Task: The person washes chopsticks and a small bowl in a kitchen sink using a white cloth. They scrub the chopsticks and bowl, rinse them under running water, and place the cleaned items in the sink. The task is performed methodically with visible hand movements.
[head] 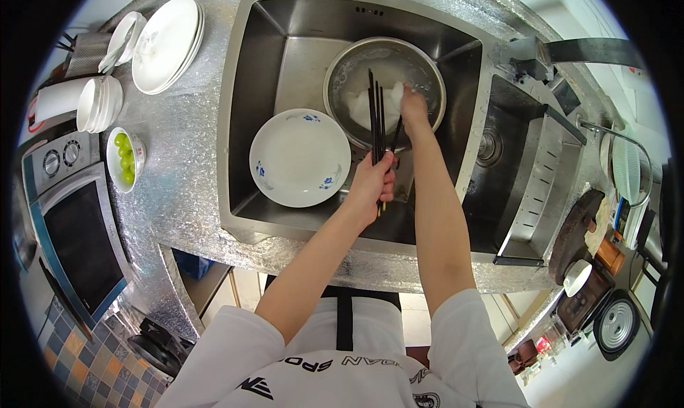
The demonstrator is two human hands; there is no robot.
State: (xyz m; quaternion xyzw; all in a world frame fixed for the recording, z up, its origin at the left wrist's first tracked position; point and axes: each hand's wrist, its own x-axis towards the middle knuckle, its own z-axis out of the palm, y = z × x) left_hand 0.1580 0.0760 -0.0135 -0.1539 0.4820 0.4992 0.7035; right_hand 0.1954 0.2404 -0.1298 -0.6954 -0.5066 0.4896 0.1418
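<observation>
My left hand [374, 183] is closed around a bundle of black chopsticks [377, 119] that point up over a round metal basin [441, 98]. At the basin's right side, my right hand [414, 108] grips a white cloth [396, 95]; one dark stick slants just below it, and whether this hand touches the stick I cannot tell. Cloudy, sudsy water fills part of the basin, with more white cloth in it. A white plate with blue flowers [300, 159] lies in the steel sink [304, 55], left of my left hand.
Left on the foil-covered counter [176, 162] are stacked white plates [163, 44], stacked bowls [96, 103], a bowl of green fruit [140, 154] and a toaster oven or microwave [80, 231]. Right of the sink are a faucet [588, 52], a smaller basin [489, 146] and a slotted metal tray [539, 189].
</observation>
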